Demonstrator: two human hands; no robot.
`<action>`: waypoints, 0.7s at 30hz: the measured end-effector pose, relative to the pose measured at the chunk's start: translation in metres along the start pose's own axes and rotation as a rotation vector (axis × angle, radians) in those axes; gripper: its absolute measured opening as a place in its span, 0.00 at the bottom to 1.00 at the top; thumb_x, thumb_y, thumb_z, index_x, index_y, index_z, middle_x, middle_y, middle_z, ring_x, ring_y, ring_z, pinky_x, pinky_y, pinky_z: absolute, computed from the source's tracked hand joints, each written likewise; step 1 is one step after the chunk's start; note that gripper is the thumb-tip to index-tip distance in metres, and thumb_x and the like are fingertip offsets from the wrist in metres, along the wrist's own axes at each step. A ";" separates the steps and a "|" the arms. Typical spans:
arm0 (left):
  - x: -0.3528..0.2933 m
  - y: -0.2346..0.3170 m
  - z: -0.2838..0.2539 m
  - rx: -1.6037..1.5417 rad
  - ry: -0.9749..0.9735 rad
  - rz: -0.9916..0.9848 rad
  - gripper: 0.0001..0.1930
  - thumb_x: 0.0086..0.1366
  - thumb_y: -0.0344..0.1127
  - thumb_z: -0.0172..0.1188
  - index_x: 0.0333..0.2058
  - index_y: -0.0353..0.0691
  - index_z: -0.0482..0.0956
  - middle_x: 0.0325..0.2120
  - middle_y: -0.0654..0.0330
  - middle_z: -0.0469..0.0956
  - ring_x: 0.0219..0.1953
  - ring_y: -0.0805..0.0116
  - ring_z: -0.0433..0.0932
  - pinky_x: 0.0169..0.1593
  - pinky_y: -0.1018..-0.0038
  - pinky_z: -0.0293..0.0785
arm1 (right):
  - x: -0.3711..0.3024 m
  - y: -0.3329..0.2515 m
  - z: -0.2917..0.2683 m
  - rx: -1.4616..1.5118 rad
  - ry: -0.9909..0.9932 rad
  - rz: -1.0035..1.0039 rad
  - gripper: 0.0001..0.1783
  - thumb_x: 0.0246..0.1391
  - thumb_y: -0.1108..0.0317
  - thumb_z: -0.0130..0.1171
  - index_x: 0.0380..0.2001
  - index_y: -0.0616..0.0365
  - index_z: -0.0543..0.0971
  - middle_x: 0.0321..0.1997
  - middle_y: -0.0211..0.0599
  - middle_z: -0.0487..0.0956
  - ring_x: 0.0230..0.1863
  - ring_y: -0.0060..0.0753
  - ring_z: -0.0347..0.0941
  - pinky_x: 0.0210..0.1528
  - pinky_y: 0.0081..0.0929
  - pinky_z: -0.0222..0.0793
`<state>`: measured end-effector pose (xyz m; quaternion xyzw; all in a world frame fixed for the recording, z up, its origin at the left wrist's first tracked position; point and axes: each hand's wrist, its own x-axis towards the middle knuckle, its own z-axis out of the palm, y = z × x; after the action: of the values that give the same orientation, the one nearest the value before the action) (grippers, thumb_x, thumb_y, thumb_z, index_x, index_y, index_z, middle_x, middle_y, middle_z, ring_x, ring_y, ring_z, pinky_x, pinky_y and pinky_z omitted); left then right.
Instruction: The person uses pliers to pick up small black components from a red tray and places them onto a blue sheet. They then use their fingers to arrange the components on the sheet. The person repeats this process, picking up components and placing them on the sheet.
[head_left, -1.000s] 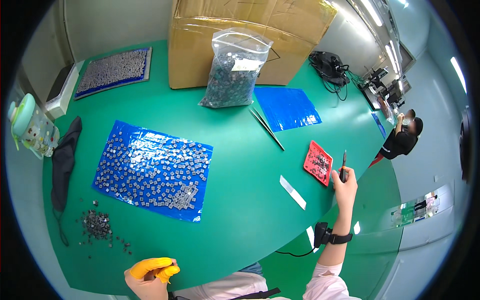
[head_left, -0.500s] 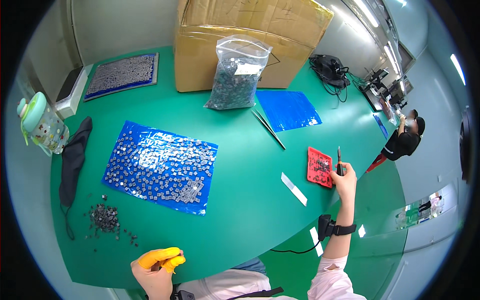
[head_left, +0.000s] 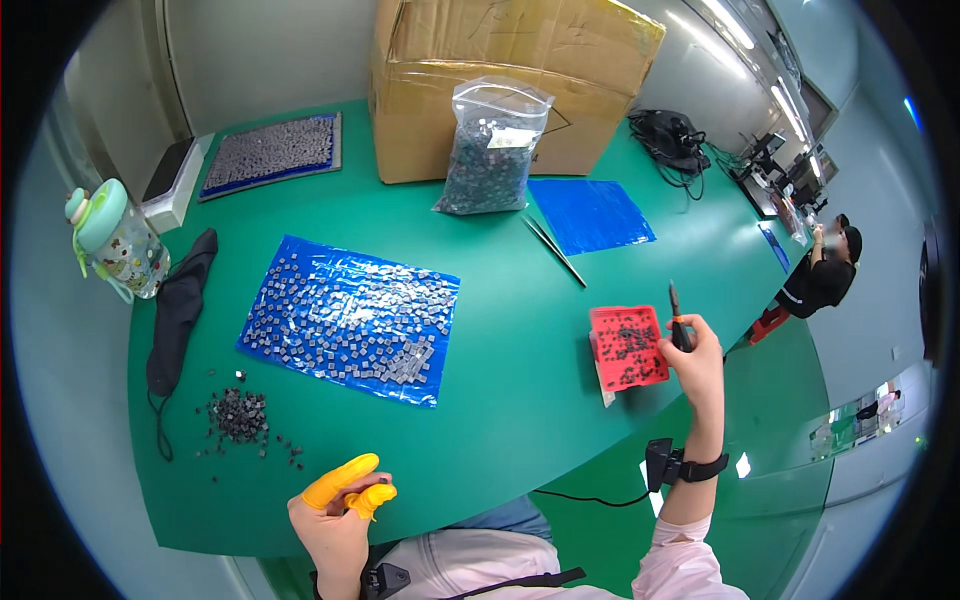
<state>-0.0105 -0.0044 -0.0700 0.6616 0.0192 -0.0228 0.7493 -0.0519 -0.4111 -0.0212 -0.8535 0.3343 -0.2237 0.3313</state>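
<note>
My right hand is closed round a slim tool with a black handle, an orange band and a pointed grey tip. Its thumb is at the right edge of a red tray holding many small dark pieces; the tray looks raised and slightly blurred, overlapping a white strip. At the near edge, my left hand wears yellow covers on thumb and index finger. These two are apart, the other fingers curled behind; I make out nothing held. Beyond it lies a pile of small dark pieces.
A blue sheet carries many small grey squares. Behind are tweezers, another blue sheet, a zip bag of pieces and a cardboard box. A bottle, dark fabric and a filled panel are at left.
The red tray has shifted left and nearer, over the white strip, and looks larger. My left thumb and index finger have parted. The whole view has shifted slightly.
</note>
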 end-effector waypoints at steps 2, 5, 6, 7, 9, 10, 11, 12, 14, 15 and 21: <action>0.001 0.001 0.000 -0.027 0.006 -0.029 0.17 0.53 0.16 0.67 0.43 0.29 0.81 0.28 0.54 0.84 0.33 0.67 0.83 0.37 0.76 0.80 | -0.001 -0.009 0.006 0.022 -0.058 -0.021 0.13 0.48 0.74 0.63 0.39 0.62 0.76 0.23 0.29 0.79 0.23 0.14 0.69 0.26 0.19 0.65; 0.001 0.002 0.000 -0.029 -0.020 -0.017 0.17 0.53 0.15 0.67 0.43 0.29 0.82 0.28 0.54 0.84 0.33 0.67 0.83 0.36 0.77 0.80 | -0.012 -0.031 0.017 -0.054 -0.102 -0.050 0.13 0.48 0.73 0.63 0.38 0.62 0.76 0.23 0.31 0.80 0.24 0.16 0.71 0.26 0.21 0.66; 0.000 0.002 -0.001 -0.016 -0.028 -0.002 0.17 0.54 0.15 0.67 0.44 0.29 0.81 0.28 0.54 0.84 0.33 0.67 0.84 0.36 0.77 0.80 | -0.019 -0.040 0.022 -0.071 -0.125 -0.059 0.12 0.48 0.72 0.63 0.38 0.62 0.76 0.22 0.32 0.80 0.23 0.16 0.71 0.26 0.21 0.67; 0.000 0.002 -0.002 -0.029 -0.033 0.000 0.17 0.54 0.16 0.67 0.44 0.29 0.81 0.28 0.53 0.84 0.33 0.67 0.84 0.36 0.77 0.80 | -0.025 -0.047 0.028 -0.065 -0.153 -0.067 0.12 0.48 0.72 0.63 0.38 0.62 0.76 0.21 0.34 0.80 0.22 0.17 0.71 0.26 0.22 0.66; -0.001 0.003 -0.003 -0.054 -0.043 0.001 0.18 0.54 0.16 0.67 0.44 0.29 0.81 0.29 0.53 0.84 0.34 0.68 0.84 0.36 0.77 0.79 | -0.040 -0.060 0.040 -0.021 -0.217 -0.081 0.12 0.49 0.71 0.62 0.37 0.62 0.76 0.21 0.37 0.80 0.21 0.19 0.71 0.25 0.22 0.66; -0.002 0.002 -0.003 -0.055 -0.036 -0.006 0.18 0.53 0.17 0.68 0.44 0.29 0.80 0.29 0.53 0.84 0.33 0.67 0.83 0.36 0.77 0.80 | -0.047 -0.066 0.045 -0.024 -0.257 -0.078 0.12 0.49 0.72 0.62 0.38 0.62 0.75 0.22 0.39 0.80 0.22 0.21 0.73 0.27 0.23 0.68; -0.003 0.002 -0.004 -0.054 -0.031 -0.017 0.18 0.52 0.18 0.69 0.44 0.29 0.80 0.28 0.53 0.84 0.33 0.67 0.83 0.37 0.76 0.80 | -0.056 -0.075 0.050 0.004 -0.299 -0.089 0.12 0.49 0.72 0.62 0.38 0.63 0.75 0.23 0.40 0.80 0.23 0.22 0.74 0.28 0.23 0.69; -0.004 0.002 -0.004 -0.056 -0.026 -0.028 0.19 0.52 0.19 0.70 0.44 0.29 0.79 0.28 0.53 0.84 0.32 0.66 0.83 0.38 0.75 0.80 | -0.065 -0.083 0.054 0.030 -0.339 -0.101 0.12 0.49 0.73 0.62 0.38 0.63 0.75 0.24 0.41 0.80 0.24 0.23 0.75 0.29 0.24 0.70; -0.005 0.004 -0.005 -0.053 -0.024 -0.043 0.19 0.52 0.19 0.70 0.44 0.28 0.79 0.28 0.53 0.84 0.32 0.66 0.83 0.38 0.74 0.81 | -0.079 -0.088 0.065 0.086 -0.449 -0.112 0.14 0.49 0.74 0.62 0.41 0.63 0.74 0.25 0.42 0.80 0.25 0.25 0.76 0.29 0.26 0.71; -0.005 0.004 -0.007 -0.045 -0.026 -0.042 0.18 0.52 0.19 0.70 0.44 0.28 0.79 0.28 0.53 0.84 0.32 0.66 0.83 0.38 0.74 0.81 | -0.085 -0.094 0.070 0.083 -0.485 -0.119 0.15 0.49 0.74 0.62 0.41 0.63 0.73 0.24 0.42 0.80 0.24 0.26 0.76 0.29 0.26 0.71; -0.007 0.002 -0.008 -0.075 -0.031 0.021 0.20 0.53 0.18 0.69 0.46 0.28 0.78 0.28 0.52 0.84 0.32 0.65 0.84 0.37 0.73 0.82 | -0.110 -0.113 0.089 0.094 -0.544 -0.214 0.14 0.49 0.75 0.61 0.39 0.63 0.73 0.23 0.47 0.78 0.24 0.44 0.77 0.28 0.33 0.71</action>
<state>-0.0176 0.0039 -0.0690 0.6327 0.0014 -0.0247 0.7740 -0.0247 -0.2316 -0.0188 -0.8963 0.1305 -0.0356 0.4223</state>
